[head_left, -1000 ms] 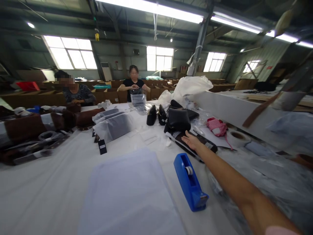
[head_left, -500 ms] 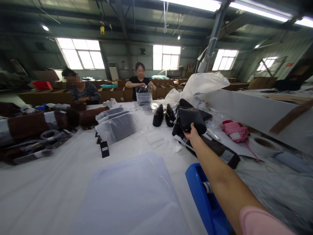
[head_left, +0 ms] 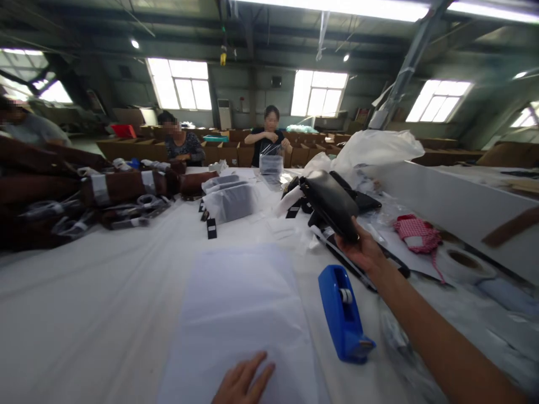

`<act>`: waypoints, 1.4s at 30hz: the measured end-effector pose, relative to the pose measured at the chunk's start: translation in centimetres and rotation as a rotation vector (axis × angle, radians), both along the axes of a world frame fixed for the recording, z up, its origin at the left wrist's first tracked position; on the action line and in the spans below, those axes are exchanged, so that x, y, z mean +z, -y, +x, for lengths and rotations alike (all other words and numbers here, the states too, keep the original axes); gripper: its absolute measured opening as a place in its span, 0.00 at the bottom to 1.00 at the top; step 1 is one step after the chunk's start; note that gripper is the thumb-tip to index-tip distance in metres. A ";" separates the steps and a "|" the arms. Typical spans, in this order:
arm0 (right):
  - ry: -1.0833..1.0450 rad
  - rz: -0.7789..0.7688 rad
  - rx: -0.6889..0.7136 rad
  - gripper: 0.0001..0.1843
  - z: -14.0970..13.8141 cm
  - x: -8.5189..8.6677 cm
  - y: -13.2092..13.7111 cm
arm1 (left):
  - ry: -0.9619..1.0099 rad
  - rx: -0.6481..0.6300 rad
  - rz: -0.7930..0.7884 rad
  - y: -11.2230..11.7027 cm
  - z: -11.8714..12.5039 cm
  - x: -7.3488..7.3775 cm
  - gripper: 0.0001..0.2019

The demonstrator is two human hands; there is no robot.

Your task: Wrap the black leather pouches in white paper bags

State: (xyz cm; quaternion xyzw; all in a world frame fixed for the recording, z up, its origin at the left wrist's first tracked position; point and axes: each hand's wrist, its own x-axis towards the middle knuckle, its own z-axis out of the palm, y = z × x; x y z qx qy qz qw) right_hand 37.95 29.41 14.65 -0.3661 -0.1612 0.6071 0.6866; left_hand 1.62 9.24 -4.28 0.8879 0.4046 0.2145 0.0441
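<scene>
My right hand (head_left: 362,249) grips the lower end of a black handbag (head_left: 330,199), held tilted above the table. A white strip and a black tag (head_left: 293,209) show at the bag's left side. My left hand (head_left: 245,380) rests with fingers apart on the near part of a stack of white translucent sheets (head_left: 248,303). Between my two arms stands a blue tape dispenser (head_left: 343,314) with a small roll in it. Behind the held bag lie more black bags (head_left: 365,201), partly covered by it.
Wrapped grey bags (head_left: 233,199) with black tags stand at mid-table. Brown leather bags (head_left: 122,188) fill the left. To the right are a pink checked bundle (head_left: 416,232), a large roll (head_left: 463,261) and clear plastic. Co-workers (head_left: 269,137) sit across the table.
My right hand has lifted the black handbag off the pile and tilted it, drawing it nearer. My left hand has come into view on the sheets. The view has turned left.
</scene>
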 end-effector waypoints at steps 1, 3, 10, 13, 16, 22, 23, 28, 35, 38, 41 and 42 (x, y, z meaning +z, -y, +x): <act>0.027 -0.012 0.047 0.06 -1.6 0.4 1.7 | -0.047 -0.010 -0.028 0.2 0.4 0.6 0.32; 0.097 -0.055 0.129 0.07 -5.1 0.5 4.9 | -0.108 -0.031 -0.077 0.7 1.0 1.8 0.33; 0.119 -0.226 0.652 0.14 -15.7 -4.4 14.9 | -0.152 -0.078 -0.237 3.9 1.5 2.0 0.29; 0.134 -0.232 0.744 0.14 -17.8 -6.8 17.6 | -0.122 -0.035 -0.251 5.5 1.9 1.0 0.26; 0.152 -0.243 0.790 0.13 -18.0 -8.1 18.9 | -0.112 -0.045 -0.272 6.9 2.2 0.4 0.26; 0.148 -0.401 0.713 0.15 -15.2 -9.0 19.4 | -0.076 -0.099 -0.275 9.1 1.0 1.2 0.21; 0.143 -0.425 0.690 0.15 -14.7 -9.3 19.5 | -0.064 -0.095 -0.271 9.4 0.8 1.3 0.20; 0.105 -0.447 0.636 0.15 -13.7 -11.0 20.8 | -0.114 -0.087 -0.246 10.8 0.8 0.4 0.19; 0.064 -0.360 0.674 0.14 -14.1 -10.6 22.2 | -0.113 -0.002 -0.152 11.9 2.2 -1.2 0.22; 0.067 -0.346 0.700 0.12 -14.0 -10.5 22.6 | -0.034 -0.080 -0.163 12.3 3.1 -0.3 0.23; 0.075 -0.340 0.711 0.13 -13.5 -11.1 23.2 | -0.004 -0.168 -0.181 12.7 3.9 0.8 0.24; 0.075 -0.338 0.711 0.14 -13.3 -11.4 23.4 | -0.008 -0.190 -0.180 12.9 4.1 1.1 0.24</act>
